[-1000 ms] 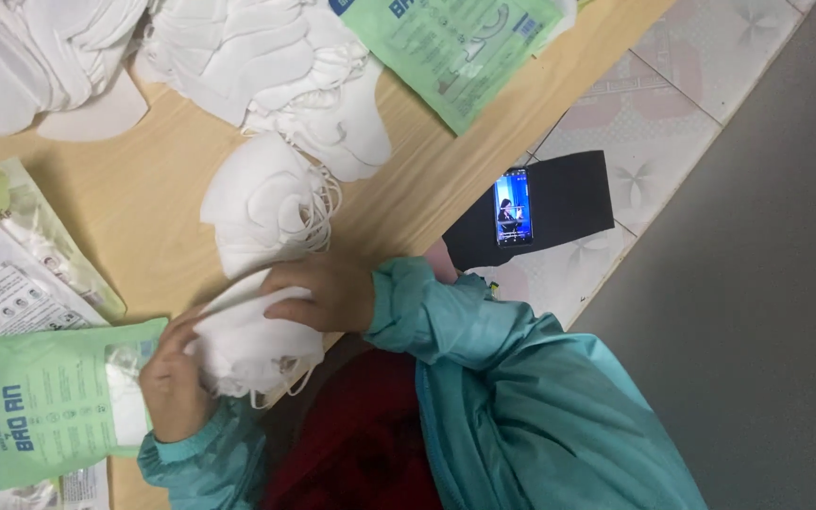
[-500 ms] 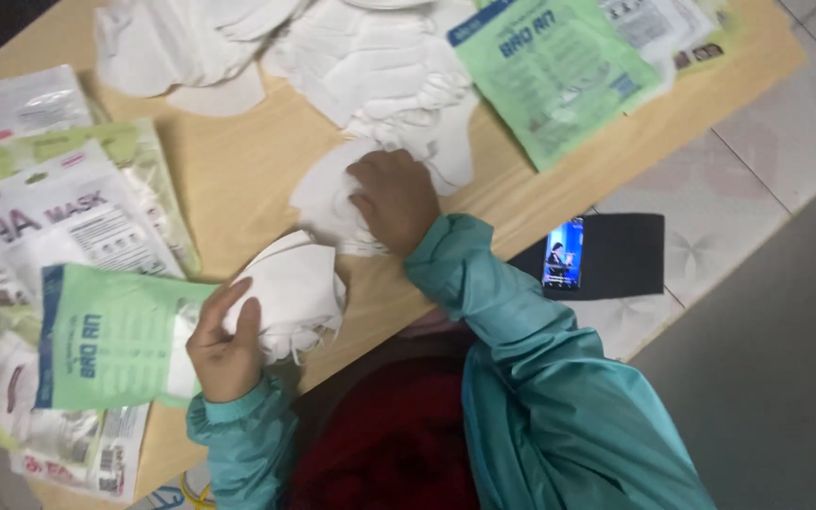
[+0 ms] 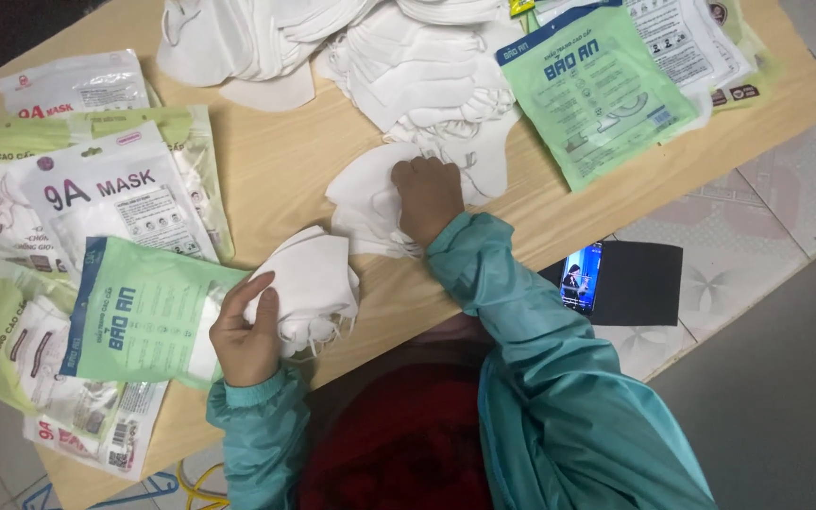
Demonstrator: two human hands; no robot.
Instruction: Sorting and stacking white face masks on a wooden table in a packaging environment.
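The wooden worktop (image 3: pixel 276 179) fills most of the view and carries everything within reach of the two teal-sleeved arms. Beyond the right hand (image 3: pixel 430 194), at the far edge, lies a broad heap of loose white masks (image 3: pixel 399 57), its nearest masks almost touching the knuckles. To the outer right of that hand sits a flat green pouch with a blue top band (image 3: pixel 597 90), tilted, overlapping a pale printed pouch beneath it. Out past the left hand (image 3: pixel 243 335) spreads a fan of packages: a white rectangular pouch with dark lettering (image 3: pixel 120 203) on top of light green pouches (image 3: pixel 11 189), and a smaller white pouch with a red mark (image 3: pixel 77 85) farther off. Just beside the left hand, touching it, lies a green pouch with a blue side band (image 3: pixel 139 321), with more green and white pouches under it. The left hand is closed around a stack of white masks (image 3: pixel 309 283), their ear loops dangling at the near edge. The right hand is clenched, pressing down on a small pile of white masks (image 3: pixel 365 203) directly beneath it. Behind the right forearm, off the worktop, a phone with a lit screen (image 3: pixel 580 279) rests against a black rectangular case (image 3: pixel 639 283) on the tiled floor (image 3: pixel 757 236).
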